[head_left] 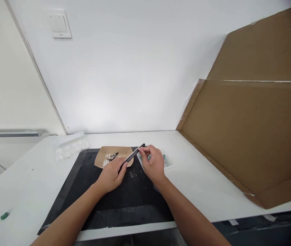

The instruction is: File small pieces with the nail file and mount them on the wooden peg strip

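A long, thin black strip with a pale edge (133, 154) slants up to the right above the mat; its exact kind I cannot tell. My left hand (112, 175) is closed round its lower end, thumb on the near side. At the upper end, my right hand (154, 164) pinches with thumb and forefinger against the strip; anything tiny between those fingertips is hidden. Behind my left hand sits a brown paper tray (99, 158) with white bits and black scraps in it. Partly covered by my right hand is a white tray (169, 167) with teal-green pieces.
A black mat (130, 194) lies under my hands on the white table (19, 191). Clear plastic packaging (71, 148) rests at the back left, and a small green piece (4, 216) at the front left. A large cardboard sheet (250, 126) stands along the right side.
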The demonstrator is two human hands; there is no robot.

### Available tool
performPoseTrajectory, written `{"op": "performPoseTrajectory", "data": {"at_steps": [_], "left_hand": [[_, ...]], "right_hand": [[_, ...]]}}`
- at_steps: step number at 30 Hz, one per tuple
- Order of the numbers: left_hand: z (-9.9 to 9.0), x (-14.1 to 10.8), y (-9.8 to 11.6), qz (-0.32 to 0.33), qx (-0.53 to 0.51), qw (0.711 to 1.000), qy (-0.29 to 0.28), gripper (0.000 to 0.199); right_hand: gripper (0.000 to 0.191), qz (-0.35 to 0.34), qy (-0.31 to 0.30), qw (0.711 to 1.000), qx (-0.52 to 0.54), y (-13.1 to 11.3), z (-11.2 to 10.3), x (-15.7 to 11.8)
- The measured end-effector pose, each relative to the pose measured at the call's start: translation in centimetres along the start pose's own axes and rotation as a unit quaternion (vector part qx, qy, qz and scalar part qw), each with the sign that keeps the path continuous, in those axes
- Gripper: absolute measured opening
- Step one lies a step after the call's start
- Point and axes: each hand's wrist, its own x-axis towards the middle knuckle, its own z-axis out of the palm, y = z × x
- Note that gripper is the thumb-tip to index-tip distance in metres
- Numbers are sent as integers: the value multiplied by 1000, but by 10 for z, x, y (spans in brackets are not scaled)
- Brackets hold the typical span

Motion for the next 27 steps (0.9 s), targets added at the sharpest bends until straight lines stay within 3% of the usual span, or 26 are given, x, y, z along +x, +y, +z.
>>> {"op": "performPoseTrajectory", "data": {"at_steps": [10, 18, 27], "left_hand": [[1, 1, -3, 0, 7, 1000, 8, 27], [1, 0, 1, 5, 6, 1000, 5, 27], [0, 0, 0, 0, 1, 1000, 7, 28]], "right_hand": [[22, -66, -83, 994, 21, -10, 6, -8], [21, -26, -24, 999, 7, -3, -1, -1], [22, -68, -64, 996, 14, -13, 7, -10]]}}
